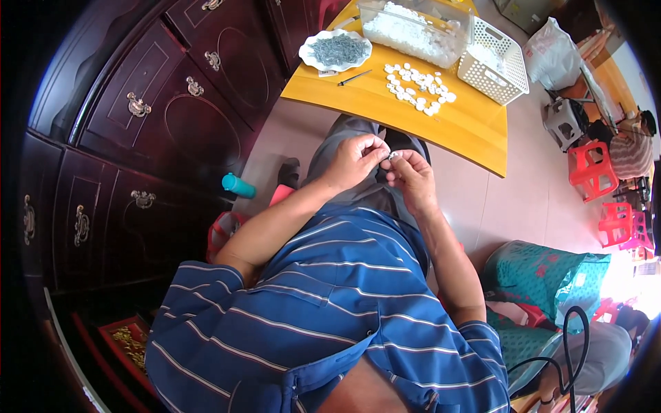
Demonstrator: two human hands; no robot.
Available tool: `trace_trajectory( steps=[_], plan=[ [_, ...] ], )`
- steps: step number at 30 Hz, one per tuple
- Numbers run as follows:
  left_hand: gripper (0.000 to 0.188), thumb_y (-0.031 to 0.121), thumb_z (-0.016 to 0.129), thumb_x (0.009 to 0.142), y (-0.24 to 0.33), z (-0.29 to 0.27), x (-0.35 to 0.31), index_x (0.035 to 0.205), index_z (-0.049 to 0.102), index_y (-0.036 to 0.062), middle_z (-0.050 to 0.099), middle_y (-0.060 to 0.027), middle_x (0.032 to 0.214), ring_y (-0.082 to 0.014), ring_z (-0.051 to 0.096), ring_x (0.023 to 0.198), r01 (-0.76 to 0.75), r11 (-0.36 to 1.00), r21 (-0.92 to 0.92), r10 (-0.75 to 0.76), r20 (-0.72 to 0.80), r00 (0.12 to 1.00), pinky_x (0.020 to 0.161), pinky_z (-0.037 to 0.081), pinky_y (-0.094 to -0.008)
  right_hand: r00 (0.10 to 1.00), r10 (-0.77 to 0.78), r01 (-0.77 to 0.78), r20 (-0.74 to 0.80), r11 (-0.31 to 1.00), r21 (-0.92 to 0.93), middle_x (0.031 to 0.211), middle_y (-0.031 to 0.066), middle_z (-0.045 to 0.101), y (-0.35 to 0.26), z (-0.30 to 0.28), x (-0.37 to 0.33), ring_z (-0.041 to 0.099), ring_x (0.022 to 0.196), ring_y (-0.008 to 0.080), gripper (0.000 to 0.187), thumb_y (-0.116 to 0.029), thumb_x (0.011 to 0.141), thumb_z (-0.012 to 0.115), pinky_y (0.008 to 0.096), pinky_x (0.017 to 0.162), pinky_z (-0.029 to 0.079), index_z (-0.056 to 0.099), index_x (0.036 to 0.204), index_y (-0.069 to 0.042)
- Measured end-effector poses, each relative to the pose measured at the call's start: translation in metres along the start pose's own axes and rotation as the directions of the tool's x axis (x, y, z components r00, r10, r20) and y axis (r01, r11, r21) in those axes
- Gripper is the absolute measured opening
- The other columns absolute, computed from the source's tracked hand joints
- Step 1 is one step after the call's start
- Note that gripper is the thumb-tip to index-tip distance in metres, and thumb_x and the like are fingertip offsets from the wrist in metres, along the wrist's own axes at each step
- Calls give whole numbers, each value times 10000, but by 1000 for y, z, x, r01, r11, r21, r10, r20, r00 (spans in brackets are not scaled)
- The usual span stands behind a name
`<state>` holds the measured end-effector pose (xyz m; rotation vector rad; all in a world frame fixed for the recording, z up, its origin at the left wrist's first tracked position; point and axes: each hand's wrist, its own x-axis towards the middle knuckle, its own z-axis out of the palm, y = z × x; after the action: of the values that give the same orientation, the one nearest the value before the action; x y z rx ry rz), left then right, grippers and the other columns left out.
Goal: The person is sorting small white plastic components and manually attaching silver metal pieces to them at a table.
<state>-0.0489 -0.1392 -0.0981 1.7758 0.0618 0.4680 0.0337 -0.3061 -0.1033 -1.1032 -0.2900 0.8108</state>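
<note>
My left hand and my right hand meet above my lap, just short of the table's near edge. Between the right thumb and fingers is a small white plastic piece. The left fingertips are pinched close beside it, and whatever they grip is too small to make out. On the yellow table, several white round plastic pieces lie scattered. To their left rests a thin black stick-like tool. A white scalloped plate holds a heap of small dark grey parts.
At the table's back stand a clear plastic bin of white pieces and a white perforated basket. Dark wooden cabinets rise on the left. A teal bottle is on the floor; teal bags and red stools are at right.
</note>
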Motion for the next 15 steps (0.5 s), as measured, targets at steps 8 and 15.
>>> trace_trajectory(
  steps=[8,15],
  plan=[
    [82,60,652,994,1,1,0,985,701,-5,710,-16,842,-64,651,780,-10,992,128,10,-1,1000,695,518,-233,999,4,-5,-40,1000,-27,914,63,739,-3,8,-2,647,709,87,74,-119,998,646,222,670,536,646,1020,-48],
    [94,59,659,993,-5,-1,10,1048,693,-10,712,-20,889,-74,675,824,57,998,-21,-56,74,996,735,535,-230,999,-48,47,-21,999,-27,930,68,751,3,-5,6,691,725,100,91,-145,1028,629,225,659,564,650,1045,-58]
  ],
)
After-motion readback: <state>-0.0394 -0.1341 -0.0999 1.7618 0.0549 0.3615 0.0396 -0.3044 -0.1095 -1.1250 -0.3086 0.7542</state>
